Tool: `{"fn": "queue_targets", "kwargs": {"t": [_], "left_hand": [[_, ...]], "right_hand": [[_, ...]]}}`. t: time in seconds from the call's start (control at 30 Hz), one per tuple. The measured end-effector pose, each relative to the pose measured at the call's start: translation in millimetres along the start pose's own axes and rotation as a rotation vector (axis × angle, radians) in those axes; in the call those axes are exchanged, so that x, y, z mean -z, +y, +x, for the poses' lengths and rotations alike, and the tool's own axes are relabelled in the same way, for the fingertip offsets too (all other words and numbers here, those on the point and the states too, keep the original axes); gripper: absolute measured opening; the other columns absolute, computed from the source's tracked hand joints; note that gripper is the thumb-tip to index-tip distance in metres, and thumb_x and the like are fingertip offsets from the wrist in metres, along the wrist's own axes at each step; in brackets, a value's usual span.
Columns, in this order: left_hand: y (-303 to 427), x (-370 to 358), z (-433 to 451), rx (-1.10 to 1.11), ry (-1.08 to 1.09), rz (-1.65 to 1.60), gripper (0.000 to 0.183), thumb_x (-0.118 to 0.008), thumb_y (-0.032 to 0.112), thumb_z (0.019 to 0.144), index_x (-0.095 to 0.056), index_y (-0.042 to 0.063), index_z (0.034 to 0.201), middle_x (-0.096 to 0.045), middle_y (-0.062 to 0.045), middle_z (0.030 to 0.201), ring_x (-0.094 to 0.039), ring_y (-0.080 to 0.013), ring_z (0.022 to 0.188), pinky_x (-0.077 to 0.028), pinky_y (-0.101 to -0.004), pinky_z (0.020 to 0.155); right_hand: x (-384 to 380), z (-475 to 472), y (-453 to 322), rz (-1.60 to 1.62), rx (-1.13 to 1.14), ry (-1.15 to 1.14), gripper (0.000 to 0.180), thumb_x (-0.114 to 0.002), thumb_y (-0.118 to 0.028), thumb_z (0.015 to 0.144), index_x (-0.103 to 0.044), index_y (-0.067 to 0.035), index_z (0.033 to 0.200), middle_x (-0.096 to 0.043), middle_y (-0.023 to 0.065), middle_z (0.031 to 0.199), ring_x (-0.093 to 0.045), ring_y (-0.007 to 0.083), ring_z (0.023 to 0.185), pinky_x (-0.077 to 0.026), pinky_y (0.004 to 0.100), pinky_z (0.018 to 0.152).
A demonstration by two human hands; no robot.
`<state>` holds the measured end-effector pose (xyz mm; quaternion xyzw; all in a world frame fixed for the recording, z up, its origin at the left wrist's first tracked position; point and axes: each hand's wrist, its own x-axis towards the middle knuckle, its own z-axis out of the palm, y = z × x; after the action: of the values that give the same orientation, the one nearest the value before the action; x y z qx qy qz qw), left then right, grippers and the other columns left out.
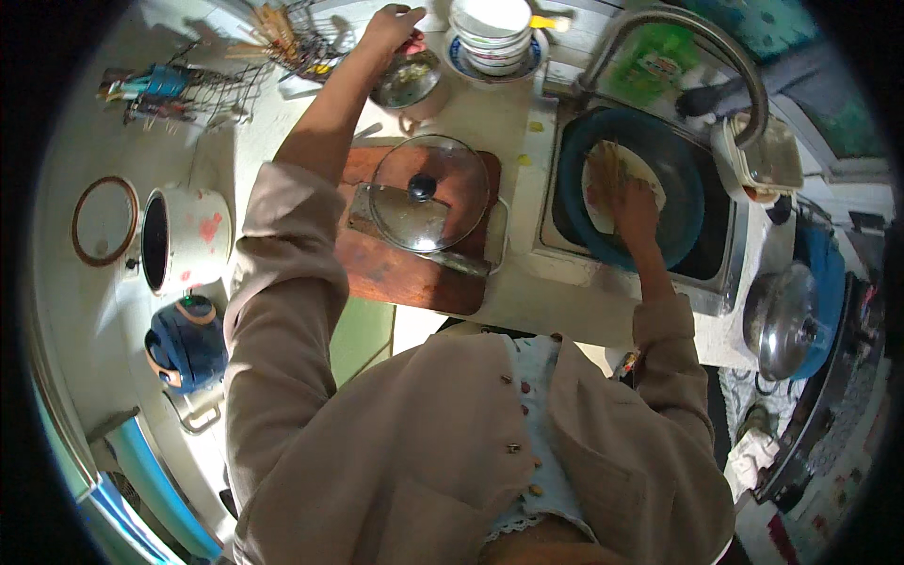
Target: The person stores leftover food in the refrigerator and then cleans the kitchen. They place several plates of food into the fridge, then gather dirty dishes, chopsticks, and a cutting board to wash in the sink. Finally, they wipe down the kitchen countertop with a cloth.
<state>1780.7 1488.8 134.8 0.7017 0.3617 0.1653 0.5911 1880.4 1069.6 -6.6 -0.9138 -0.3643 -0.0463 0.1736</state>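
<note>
My left hand point(392, 28) reaches to the back of the counter, over the near-left rim of a small pot point(408, 83) with food in it. Something reddish shows by its fingertips; whether it is held is unclear. Inside the blue-green plastic basin point(684, 212) in the sink, my right hand point(638, 205) touches a pale oval plate point(646, 166). A brownish, blurred shape lies over the plate's left part, and my fingers are partly lost against it. A glass lid point(452, 226) with a black knob rests on the wooden cutting board point(402, 279), over a cleaver point(360, 210).
Stacked white bowls point(491, 42) stand at the back on a patterned plate. The faucet point(688, 18) arches over the sink. A white pot point(191, 236) and a dark blue appliance point(185, 346) are at left. A metal lidded pan point(780, 321) sits at right.
</note>
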Motion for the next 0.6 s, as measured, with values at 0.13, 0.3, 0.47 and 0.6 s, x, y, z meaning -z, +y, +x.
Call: {"fn": "queue_targets", "kwargs": {"t": [0.13,0.3,0.47,0.6], "left_hand": [[-58.1,88.7,-43.7,-0.072,0.103,0.19,0.027,-0.053,0.023,0.083,-0.053,0.0,0.098,-0.057,-0.007,0.068,-0.056,-0.0126,0.053,-0.046,-0.0236,0.047],[-168.8,164.2,-93.0,0.061,0.308,0.85,0.025,-0.055,0.028,0.075,-0.064,0.008,0.087,-0.063,-0.011,0.072,-0.063,-0.0232,0.069,-0.049,-0.0326,0.065],[-191.6,159.8,-125.6,-0.033,0.235,0.949,0.027,-0.059,0.027,0.073,-0.061,0.01,0.094,-0.06,-0.013,0.089,-0.057,-0.0293,0.086,-0.045,-0.0376,0.076],[-203.4,144.9,-115.5,-0.264,0.198,1.044,0.032,-0.063,0.018,0.067,-0.059,0.007,0.097,-0.056,-0.014,0.091,-0.052,-0.0315,0.094,-0.043,-0.039,0.08]], "right_hand": [[1.8,11.2,-57.2,0.387,0.029,-0.138,0.029,-0.055,-0.019,0.078,-0.055,-0.003,0.102,-0.054,0.0163,0.097,-0.054,0.0304,0.087,-0.044,0.0374,0.076],[-14.0,40.1,-167.3,0.696,0.216,-0.239,0.023,-0.055,-0.015,0.077,-0.058,-0.008,0.099,-0.056,0.0142,0.093,-0.054,0.0301,0.086,-0.044,0.0389,0.074],[-30.5,56.0,-255.8,0.642,0.431,-0.207,0.017,-0.055,-0.013,0.077,-0.059,-0.008,0.093,-0.058,0.0134,0.088,-0.054,0.0317,0.085,-0.044,0.0402,0.071],[-48.5,46.9,-303.2,0.581,0.592,-0.177,0.019,-0.054,-0.011,0.076,-0.058,-0.007,0.094,-0.057,0.0136,0.09,-0.054,0.0323,0.085,-0.045,0.0403,0.071]]}}
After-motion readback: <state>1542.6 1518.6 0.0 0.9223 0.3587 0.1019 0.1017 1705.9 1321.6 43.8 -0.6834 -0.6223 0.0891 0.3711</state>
